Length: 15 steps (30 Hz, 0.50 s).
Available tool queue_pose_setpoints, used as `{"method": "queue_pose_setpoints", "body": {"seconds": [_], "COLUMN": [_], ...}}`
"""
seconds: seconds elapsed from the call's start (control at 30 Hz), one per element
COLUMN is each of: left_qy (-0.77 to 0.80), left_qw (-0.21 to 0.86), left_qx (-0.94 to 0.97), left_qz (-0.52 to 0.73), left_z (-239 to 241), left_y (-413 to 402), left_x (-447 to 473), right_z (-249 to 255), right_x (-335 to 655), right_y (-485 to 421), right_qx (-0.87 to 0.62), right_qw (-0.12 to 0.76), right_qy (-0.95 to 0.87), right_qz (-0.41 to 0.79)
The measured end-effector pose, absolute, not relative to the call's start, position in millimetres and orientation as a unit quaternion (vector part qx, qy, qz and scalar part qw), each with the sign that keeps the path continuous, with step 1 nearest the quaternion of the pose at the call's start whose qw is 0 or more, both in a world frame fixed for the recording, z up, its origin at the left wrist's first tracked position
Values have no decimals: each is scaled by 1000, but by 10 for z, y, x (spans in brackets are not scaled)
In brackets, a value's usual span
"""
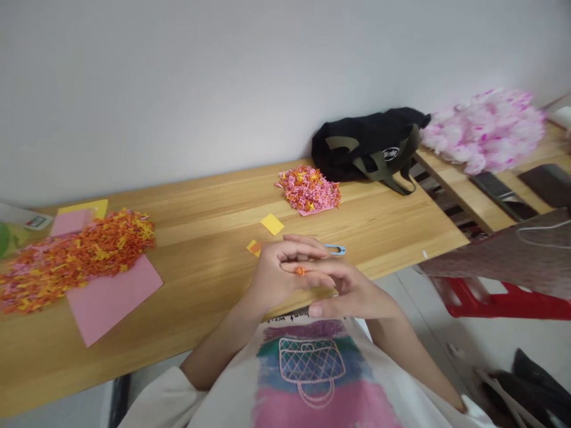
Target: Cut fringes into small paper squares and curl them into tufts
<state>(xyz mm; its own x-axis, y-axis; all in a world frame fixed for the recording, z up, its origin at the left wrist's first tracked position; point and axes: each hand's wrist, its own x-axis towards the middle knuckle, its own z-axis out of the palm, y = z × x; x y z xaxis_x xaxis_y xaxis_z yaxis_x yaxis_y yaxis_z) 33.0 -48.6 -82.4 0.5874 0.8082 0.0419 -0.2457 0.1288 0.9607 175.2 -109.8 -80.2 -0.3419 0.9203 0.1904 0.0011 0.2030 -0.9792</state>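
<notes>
Both hands meet above the front edge of the wooden table, close to my shirt. My left hand is partly curled, its fingers and thumb around the fingers of the other hand. My right hand reaches across with straight fingers, its thumb stretched out apart. A small orange twisted piece shows between the hands, against a right finger; its exact hold is partly hidden. Just behind the hands lie a light-blue safety-pin-shaped clip, a yellow paper square and a smaller yellow-orange piece.
A heap of orange, yellow and pink bits lies at left beside pink sheets. A pinker heap sits near a black bag. At right are a fluffy pink-white pile, a phone and a red stool.
</notes>
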Motion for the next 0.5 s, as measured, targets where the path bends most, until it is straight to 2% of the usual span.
{"method": "queue_pose_setpoints", "body": {"seconds": [0.17, 0.33, 0.5], "left_qy": [290, 353, 418], "left_qw": [698, 687, 615], "left_qx": [509, 442, 463], "left_qz": [411, 456, 482], "left_z": [-892, -884, -932], "left_y": [-532, -557, -399], "left_x": [411, 472, 449], "right_z": [-840, -869, -1062], "right_x": [1649, 1503, 1376], "right_y": [-1119, -1040, -835], "right_qx": [-389, -468, -535], "right_qw": [422, 368, 335], "right_qy": [-667, -738, -752], "right_qz": [475, 319, 188]}}
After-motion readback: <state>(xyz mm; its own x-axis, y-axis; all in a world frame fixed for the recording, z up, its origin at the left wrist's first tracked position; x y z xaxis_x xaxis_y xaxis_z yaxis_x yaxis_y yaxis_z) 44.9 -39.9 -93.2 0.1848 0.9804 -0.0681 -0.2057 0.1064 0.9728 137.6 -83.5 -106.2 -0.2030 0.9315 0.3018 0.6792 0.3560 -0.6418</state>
